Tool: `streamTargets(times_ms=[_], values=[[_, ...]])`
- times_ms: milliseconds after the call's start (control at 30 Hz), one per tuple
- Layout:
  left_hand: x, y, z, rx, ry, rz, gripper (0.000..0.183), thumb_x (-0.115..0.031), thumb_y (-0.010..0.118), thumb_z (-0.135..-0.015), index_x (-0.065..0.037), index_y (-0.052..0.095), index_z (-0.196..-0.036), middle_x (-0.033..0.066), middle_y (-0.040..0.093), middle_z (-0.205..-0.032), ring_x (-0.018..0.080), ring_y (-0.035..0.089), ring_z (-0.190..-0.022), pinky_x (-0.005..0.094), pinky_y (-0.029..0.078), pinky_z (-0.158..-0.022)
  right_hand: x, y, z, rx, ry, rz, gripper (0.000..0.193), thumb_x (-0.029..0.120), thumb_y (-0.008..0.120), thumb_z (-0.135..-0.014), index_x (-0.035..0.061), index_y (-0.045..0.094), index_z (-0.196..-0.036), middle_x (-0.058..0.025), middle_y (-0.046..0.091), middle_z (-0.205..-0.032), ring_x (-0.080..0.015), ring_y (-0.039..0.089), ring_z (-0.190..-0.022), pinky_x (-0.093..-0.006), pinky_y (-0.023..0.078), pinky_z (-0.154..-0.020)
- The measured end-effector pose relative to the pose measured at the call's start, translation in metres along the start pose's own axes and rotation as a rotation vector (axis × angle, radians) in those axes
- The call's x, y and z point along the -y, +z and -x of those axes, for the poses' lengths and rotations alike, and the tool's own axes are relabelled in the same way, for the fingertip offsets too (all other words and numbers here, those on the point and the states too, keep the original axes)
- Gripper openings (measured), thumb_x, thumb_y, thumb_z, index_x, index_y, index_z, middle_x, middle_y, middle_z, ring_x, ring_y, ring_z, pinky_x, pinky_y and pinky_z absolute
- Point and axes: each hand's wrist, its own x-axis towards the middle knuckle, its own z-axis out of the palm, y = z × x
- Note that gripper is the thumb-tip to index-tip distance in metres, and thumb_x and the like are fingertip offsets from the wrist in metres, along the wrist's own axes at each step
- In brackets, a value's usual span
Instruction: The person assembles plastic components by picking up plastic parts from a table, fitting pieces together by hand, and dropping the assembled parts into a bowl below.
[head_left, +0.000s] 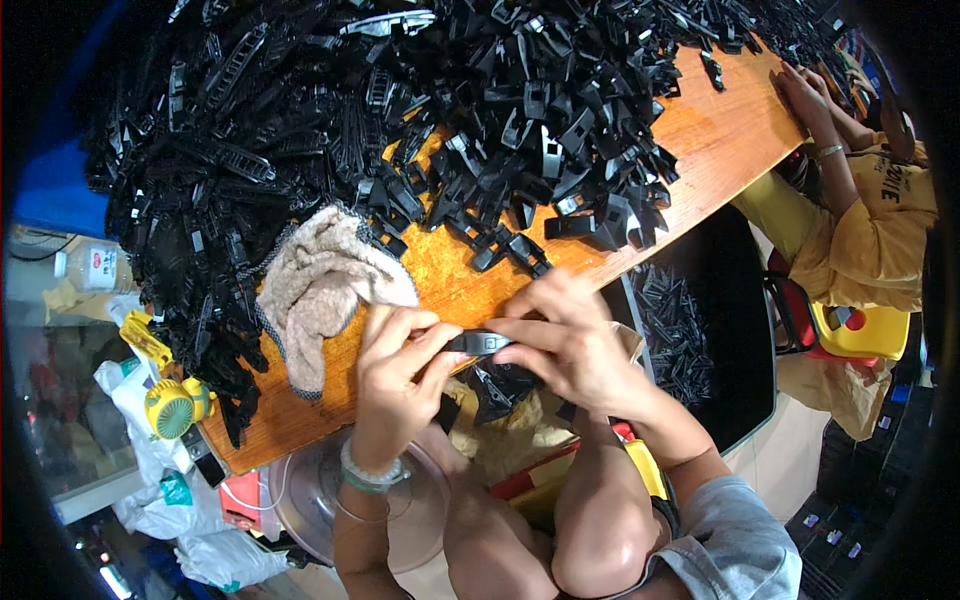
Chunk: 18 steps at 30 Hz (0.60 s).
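Between my two hands, just above the near edge of the wooden table, is a small glossy black plastic piece. My left hand pinches its left end between thumb and fingers. Thumb and fingertips of my right hand close on the other end; that hand is slightly blurred. Beyond them spreads a big heap of black plastic parts, some clip-shaped and some long and ridged. A crumpled beige cloth lies left of my hands, against the heap.
Right of my knees, a black bin contains many slim dark pieces. A co-worker in yellow sits at the table's far right. A yellow-green handheld fan and white plastic bags are at the left.
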Motion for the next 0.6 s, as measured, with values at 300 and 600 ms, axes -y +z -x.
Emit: streamTargets(times_ms=[300, 600], values=[[-0.006, -0.018, -0.016, 0.199, 0.088, 0.006, 0.048, -0.023, 0.087, -0.066, 0.003, 0.070, -0.103, 0.0124, 0.061, -0.095, 0.0279, 0.059, -0.088, 0.0388, 0.049, -0.076, 0.006, -0.012, 0.008, 0.059, 0.027, -0.064, 0.033, 0.026, 0.075, -0.080, 0.0050, 0.071, -0.105, -0.0065, 0.059, -0.099, -0.0260, 0.054, -0.091, -0.0371, 0.041, -0.078], [0.012, 0.023, -0.151, -0.003, -0.022, -0.877, 0.011, 0.005, 0.060, -0.080, 0.007, 0.064, -0.090, 0.0252, 0.066, -0.098, 0.0375, 0.069, -0.077, 0.0434, 0.058, -0.070, -0.007, 0.004, -0.012, -0.211, 0.139, 0.379, 0.025, 0.004, 0.071, -0.075, 0.0054, 0.059, -0.097, -0.0092, 0.056, -0.099, -0.0268, 0.052, -0.088, -0.0375, 0.039, -0.074]])
